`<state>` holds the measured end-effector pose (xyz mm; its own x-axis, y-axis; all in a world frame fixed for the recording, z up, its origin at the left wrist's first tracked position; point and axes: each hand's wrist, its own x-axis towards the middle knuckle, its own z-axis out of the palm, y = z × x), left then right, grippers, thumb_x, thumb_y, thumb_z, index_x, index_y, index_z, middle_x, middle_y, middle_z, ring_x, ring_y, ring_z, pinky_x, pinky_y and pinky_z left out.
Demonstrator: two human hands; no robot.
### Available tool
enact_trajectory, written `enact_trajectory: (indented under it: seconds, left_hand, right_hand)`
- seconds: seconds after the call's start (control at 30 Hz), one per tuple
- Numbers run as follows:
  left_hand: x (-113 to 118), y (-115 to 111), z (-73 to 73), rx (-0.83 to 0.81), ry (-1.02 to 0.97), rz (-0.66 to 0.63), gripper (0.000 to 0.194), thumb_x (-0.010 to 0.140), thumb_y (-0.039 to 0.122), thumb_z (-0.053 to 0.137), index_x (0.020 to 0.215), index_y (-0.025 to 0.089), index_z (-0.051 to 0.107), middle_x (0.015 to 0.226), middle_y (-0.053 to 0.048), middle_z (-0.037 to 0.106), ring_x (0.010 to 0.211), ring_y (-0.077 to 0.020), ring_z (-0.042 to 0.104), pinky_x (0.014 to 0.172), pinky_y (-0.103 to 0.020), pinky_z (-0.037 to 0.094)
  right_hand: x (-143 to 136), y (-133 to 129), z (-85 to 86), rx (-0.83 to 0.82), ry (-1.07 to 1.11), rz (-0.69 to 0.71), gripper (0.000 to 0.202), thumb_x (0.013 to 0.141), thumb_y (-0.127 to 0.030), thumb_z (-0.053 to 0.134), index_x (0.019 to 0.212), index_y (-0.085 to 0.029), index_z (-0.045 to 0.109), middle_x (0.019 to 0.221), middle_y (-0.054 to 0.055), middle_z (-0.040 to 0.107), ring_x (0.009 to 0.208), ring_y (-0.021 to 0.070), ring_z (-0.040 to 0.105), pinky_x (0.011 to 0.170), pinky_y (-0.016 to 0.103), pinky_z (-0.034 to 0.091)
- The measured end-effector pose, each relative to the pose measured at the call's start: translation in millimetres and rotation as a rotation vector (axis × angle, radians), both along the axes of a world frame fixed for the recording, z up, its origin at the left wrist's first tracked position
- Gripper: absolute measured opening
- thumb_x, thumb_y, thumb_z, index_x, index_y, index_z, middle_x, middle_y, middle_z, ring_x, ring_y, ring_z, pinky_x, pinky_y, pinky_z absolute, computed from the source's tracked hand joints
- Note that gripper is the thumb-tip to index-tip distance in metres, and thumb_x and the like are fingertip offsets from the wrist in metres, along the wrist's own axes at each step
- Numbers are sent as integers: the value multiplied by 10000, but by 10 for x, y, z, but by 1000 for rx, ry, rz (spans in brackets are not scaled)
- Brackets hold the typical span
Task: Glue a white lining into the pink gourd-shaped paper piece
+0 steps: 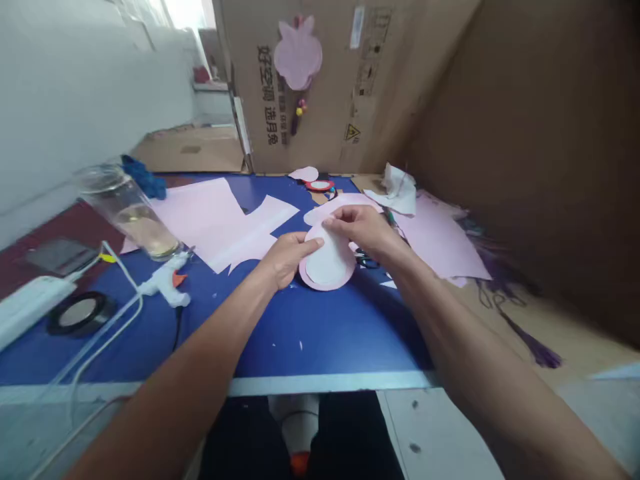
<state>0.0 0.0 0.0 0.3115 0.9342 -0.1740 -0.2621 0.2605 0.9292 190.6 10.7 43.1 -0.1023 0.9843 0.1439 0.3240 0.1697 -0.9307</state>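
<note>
A rounded pink shape with a smaller white piece (327, 260) lying on its face is held above the blue table mat. My left hand (291, 259) grips its left edge, thumb on the white piece. At its upper edge, my right hand (357, 227) pinches with thumb and index finger. Just behind the hands lies another pink cut-out (345, 200). Scissors with dark handles (367, 259) are partly hidden beside my right wrist.
Pink sheets lie at left (197, 213) and right (440, 233). A white glue gun (167, 281), black tape roll (80, 313), power strip (35, 307) and glass jar (135, 217) occupy the left side. Cardboard (330, 133) stands behind; a purple tassel (535, 347) lies right.
</note>
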Motion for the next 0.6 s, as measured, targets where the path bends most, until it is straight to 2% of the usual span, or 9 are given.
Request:
enact_trajectory:
  seconds: [0.17, 0.27, 0.4, 0.6]
  left_hand:
    - [6, -15, 10, -26, 89, -46, 182, 823, 206, 910, 938, 115, 804, 839, -106, 816, 695, -199, 757, 693, -338, 635]
    - [2, -31, 46, -23, 118, -39, 173, 837, 172, 888, 979, 131, 797, 832, -83, 809, 674, -177, 746, 661, -316, 643]
    - [-4, -44, 76, -32, 131, -65, 132, 846, 129, 865, 941, 126, 774, 833, -88, 805, 708, -181, 762, 681, -323, 668]
    - [-7, -35, 64, -14, 127, -62, 203, 830, 63, 831, 1017, 125, 781, 880, -92, 818, 713, -184, 774, 679, -318, 677]
  right_hand:
    - [99, 30, 25, 60, 22, -8, 302, 731, -473, 825, 771, -188, 734, 738, 18, 682, 676, 155, 531, 616, 301, 397]
    - [127, 35, 41, 93, 41, -26, 284, 733, -456, 832, 783, -188, 753, 766, 31, 708, 702, 169, 561, 631, 307, 413]
    - [162, 51, 54, 114, 85, -46, 269, 740, -447, 833, 784, -192, 760, 754, 28, 711, 694, 168, 565, 634, 306, 418]
    - [210, 92, 32, 107, 84, -97, 252, 740, -428, 832, 749, -190, 749, 727, 24, 691, 668, 159, 539, 614, 299, 406]
